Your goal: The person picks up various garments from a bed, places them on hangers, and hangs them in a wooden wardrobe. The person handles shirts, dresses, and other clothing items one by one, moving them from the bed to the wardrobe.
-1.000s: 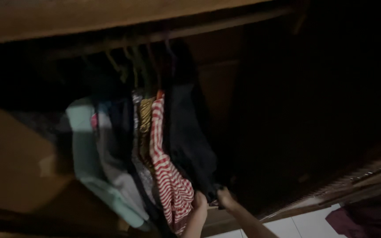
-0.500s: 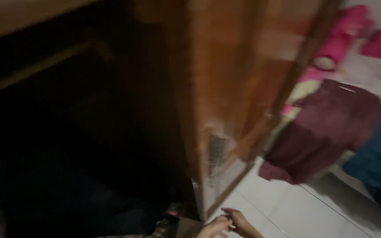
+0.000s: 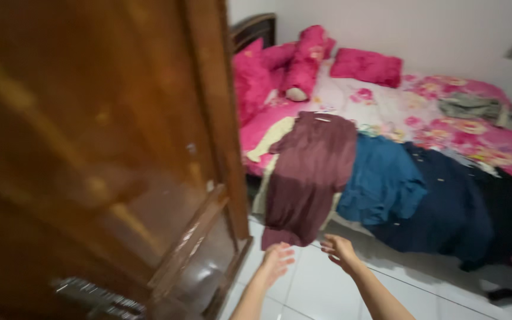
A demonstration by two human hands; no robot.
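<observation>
Both hands are empty with fingers spread, left hand and right hand a little apart over the white tile floor. The maroon shirt hangs off the bed edge just above them, long axis running up-down, hem about equally near both hands. Wooden wardrobe door sits left of it.

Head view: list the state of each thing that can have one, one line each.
Left hand: open, empty, near the maroon garment's hem.
Right hand: open, empty, reaching toward the bed.
Wardrobe door: swung open, blurred.
Maroon garment: spread out, hanging over the bed edge.
Blue garment: laid flat on the bed.
Dark navy garment: laid out, draped over the edge.
Pillows: resting at the headboard.
</observation>
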